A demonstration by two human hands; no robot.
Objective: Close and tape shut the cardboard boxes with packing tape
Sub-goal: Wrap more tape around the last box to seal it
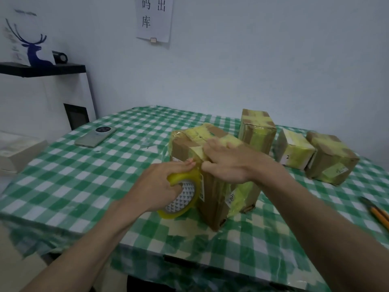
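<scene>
Mid-taping; left hand (162,182) gripping packing tape roll (182,197) beside cardboard box (212,182); right hand (227,163) flat, pressing strip; next, tearing off cleanly.

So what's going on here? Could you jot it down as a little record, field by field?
Setting: table with green checked cloth
Left hand: grips the tape roll against the box side
Right hand: lies flat on the big box, pressing tape down
Other boxes: tall box, small box, end box, all already taped
Also on table: phone, pencils at the right edge
</scene>
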